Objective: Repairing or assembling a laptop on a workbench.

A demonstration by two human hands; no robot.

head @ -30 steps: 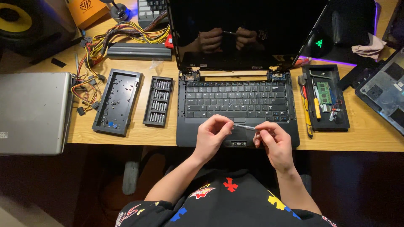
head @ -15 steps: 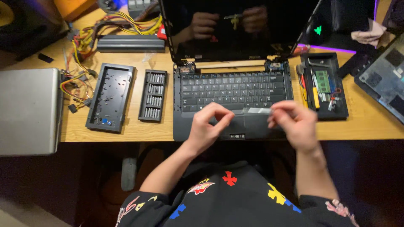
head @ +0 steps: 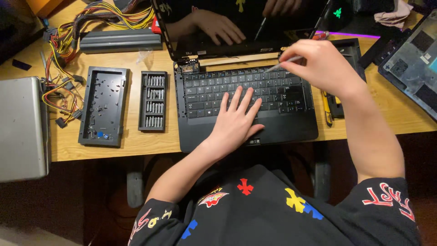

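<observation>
A black laptop (head: 282, 132) lies open on the wooden desk (head: 150, 136), its dark screen reflecting my hands. My left hand (head: 234, 120) rests flat on the keyboard and palm rest, fingers spread, holding nothing. My right hand (head: 318, 64) hovers over the keyboard's upper right corner, closed on a thin silver screwdriver (head: 282, 63) whose tip points toward the right hinge area.
A black screwdriver bit case (head: 154, 101) and a black tray (head: 104, 105) with small parts lie left of the laptop. Coloured cables (head: 63, 91), a grey bar (head: 120, 41) and a silver case (head: 20, 127) are further left. Another laptop base (head: 409, 59) sits at the right.
Both hands rose from in front of the palm rest. My left hand has come down flat on the keyboard; my right hand has carried the screwdriver up to the keyboard's upper right corner.
</observation>
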